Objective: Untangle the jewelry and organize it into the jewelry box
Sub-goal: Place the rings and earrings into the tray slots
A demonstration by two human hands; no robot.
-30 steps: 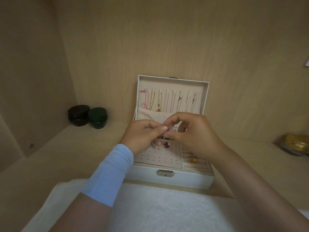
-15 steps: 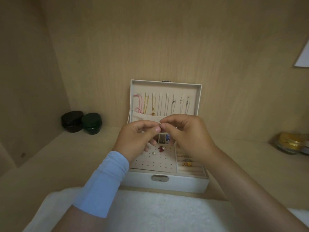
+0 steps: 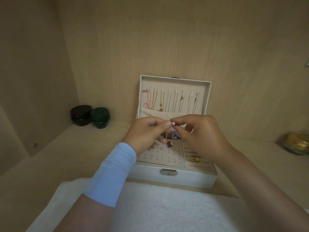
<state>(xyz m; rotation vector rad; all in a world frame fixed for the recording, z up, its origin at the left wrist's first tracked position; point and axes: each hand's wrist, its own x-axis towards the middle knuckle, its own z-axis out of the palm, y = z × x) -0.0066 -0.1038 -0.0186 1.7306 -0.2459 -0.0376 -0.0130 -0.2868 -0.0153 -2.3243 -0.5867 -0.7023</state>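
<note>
Above the jewelry box (image 3: pixel 172 179), left hand (image 3: pixel 147 131) and right hand (image 3: pixel 204 136) pinch a pearl stud (image 3: pixel 173 123), newly visible.

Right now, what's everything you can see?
jewelry box: one, white, mid-shelf, lid open
necklaces: several, pink, gold, silver, hanging in lid
pearl earring: one, white, between both grips
red earring: one, red, on holed panel
gold ring: one, gold, in ring slots
black jar: one, black, back left
green jar: one, dark green, beside it
towel: one, white, front
glass bowl: one, gold contents, far right
sleeve: one, light blue, left forearm
left grip: one, pinching pearl earring
right grip: one, pinching pearl earring
</note>
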